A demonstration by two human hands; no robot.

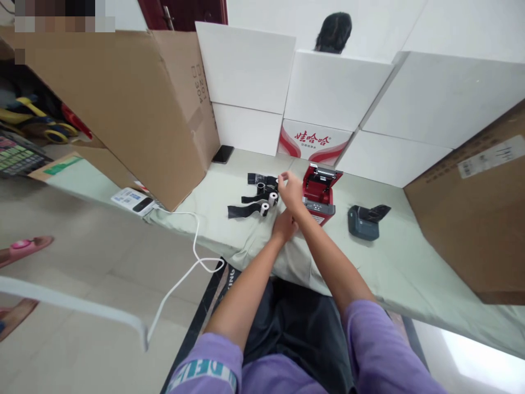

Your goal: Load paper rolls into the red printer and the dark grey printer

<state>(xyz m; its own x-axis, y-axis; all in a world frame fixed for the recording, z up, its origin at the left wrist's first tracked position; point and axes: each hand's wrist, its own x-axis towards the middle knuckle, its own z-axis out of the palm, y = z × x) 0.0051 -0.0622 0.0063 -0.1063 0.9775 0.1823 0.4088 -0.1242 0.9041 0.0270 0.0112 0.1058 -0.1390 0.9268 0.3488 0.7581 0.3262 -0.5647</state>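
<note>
A red and black small printer (319, 205) stands on the cloth-covered table with its lid raised. My right hand (291, 190) crosses over my left wrist area and reaches left of the printer. Its fingers are drawn together at the rearmost roll, which they partly cover. Beside the printer's near left corner is my left hand (284, 225), its fingers mostly hidden behind the right wrist. Several small rolls lie left of my hands, among them a front roll (264, 209) and a middle roll (273, 198). Black strips (243, 211) trail leftward from them.
A dark device (364, 222) with a black strip sticking out sits to the right. Large cardboard boxes stand on the left (135, 104) and right (479, 219). White panels (340, 87) form the back. A phone (223, 154) and a white cable (197, 241) are at left.
</note>
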